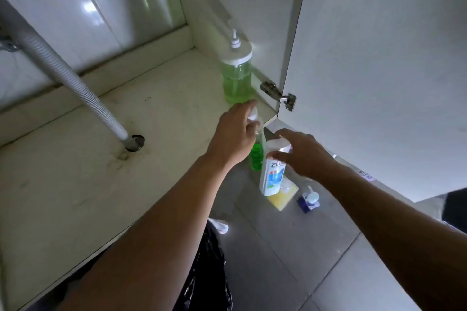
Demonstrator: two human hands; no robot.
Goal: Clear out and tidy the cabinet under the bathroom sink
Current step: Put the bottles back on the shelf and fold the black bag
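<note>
The cabinet floor (106, 184) is stained and holds one thing, a large pump bottle of green liquid (236, 78) in its right back corner. My left hand (233, 136) is at the cabinet's right front edge, just in front of that bottle, and grips a small green bottle with a white cap (256, 156) by the neck. My right hand (303, 153) holds a white bottle with a blue label (273, 174) by its top, above the floor tiles beside the cabinet.
A ribbed grey drain hose (75, 83) slants down into a hole (135, 142) in the cabinet floor. The right door (379, 58) stands open on its hinge (278, 94). A yellow flat item (286, 198), a small blue pump bottle (308, 201) and a black bag (207, 272) lie on the tiles.
</note>
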